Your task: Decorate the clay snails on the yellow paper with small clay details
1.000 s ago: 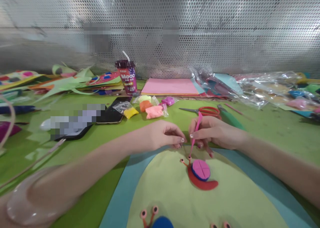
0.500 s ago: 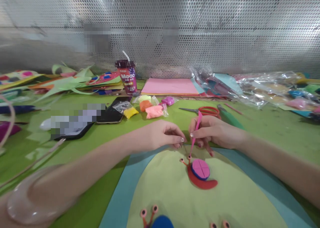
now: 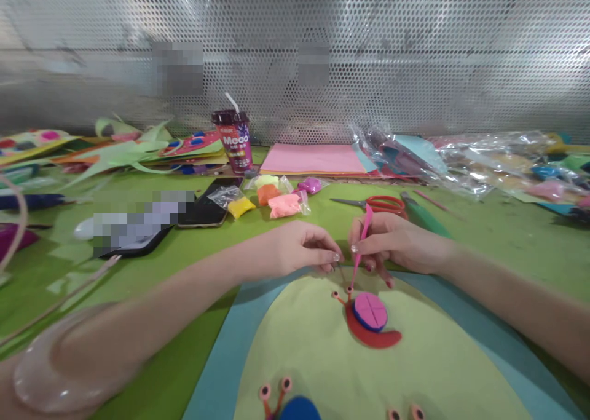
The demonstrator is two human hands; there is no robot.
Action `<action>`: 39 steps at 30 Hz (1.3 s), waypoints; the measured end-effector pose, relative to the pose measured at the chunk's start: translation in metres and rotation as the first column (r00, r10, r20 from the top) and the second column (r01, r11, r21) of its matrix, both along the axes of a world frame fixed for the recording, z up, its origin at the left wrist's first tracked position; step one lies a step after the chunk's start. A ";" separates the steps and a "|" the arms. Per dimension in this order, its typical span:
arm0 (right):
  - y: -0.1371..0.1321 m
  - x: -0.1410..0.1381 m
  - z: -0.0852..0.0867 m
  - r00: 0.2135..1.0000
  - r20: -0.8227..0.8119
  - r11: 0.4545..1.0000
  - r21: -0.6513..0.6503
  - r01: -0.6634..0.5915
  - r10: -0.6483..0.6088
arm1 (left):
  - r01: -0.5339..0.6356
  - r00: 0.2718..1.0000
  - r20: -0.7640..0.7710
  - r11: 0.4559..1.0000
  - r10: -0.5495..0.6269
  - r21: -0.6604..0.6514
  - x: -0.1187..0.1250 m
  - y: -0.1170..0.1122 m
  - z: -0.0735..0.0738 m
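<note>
My right hand [image 3: 387, 241] holds a slim pink clay modelling tool [image 3: 363, 243]. Its thin tip points down at the eye stalks of a red clay snail [image 3: 373, 340], whose pink round shell [image 3: 370, 311] has a cross scored in it and a blue rim. To the left, my left hand [image 3: 308, 248] is pinched closed just above the paper's top edge; a tiny dark thing seems to be at its fingertips, too small to name. The snail lies on a pale green paper shape [image 3: 313, 334] over blue paper [image 3: 225, 352]. Parts of other clay snails, one with a blue shell [image 3: 299, 409], show at the bottom.
Behind my hands lie red-handled scissors [image 3: 386, 205], a green-handled tool [image 3: 426, 217] and several clay packets [image 3: 284, 206]. Phones [image 3: 207, 205] lie left, near a drink cup [image 3: 237, 140]. Pink paper [image 3: 313, 158], plastic bags [image 3: 498, 155] and paper crafts [image 3: 133, 155] line the perforated metal wall [image 3: 276, 39].
Almost nothing differs. The pink tool's tip stays by the snail's eye stalks, with at most a slight shift, and my left hand keeps its pinch in the same place.
</note>
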State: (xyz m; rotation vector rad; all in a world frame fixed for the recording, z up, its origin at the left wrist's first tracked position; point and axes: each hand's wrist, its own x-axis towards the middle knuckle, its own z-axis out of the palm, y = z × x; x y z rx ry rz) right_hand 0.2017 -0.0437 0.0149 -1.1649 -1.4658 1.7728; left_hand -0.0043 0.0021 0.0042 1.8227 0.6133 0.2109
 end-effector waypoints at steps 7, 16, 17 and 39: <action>-0.001 0.000 0.000 1.000 0.005 1.000 0.003 -0.002 0.002 | -0.013 1.000 -0.009 1.000 0.014 0.009 -0.001 -0.002 0.002; 0.000 0.001 0.000 1.000 0.022 1.000 0.011 -0.009 0.009 | -0.007 0.999 -0.034 0.999 0.008 0.034 0.000 -0.002 0.005; 0.000 0.001 0.000 1.000 0.015 1.000 0.012 -0.008 0.008 | -0.011 0.999 -0.040 0.999 0.012 0.039 0.000 -0.002 0.005; 0.000 0.000 0.000 0.994 -0.105 0.999 0.016 0.030 -0.028 | -0.045 0.994 0.094 0.995 0.054 -0.087 0.003 -0.005 0.003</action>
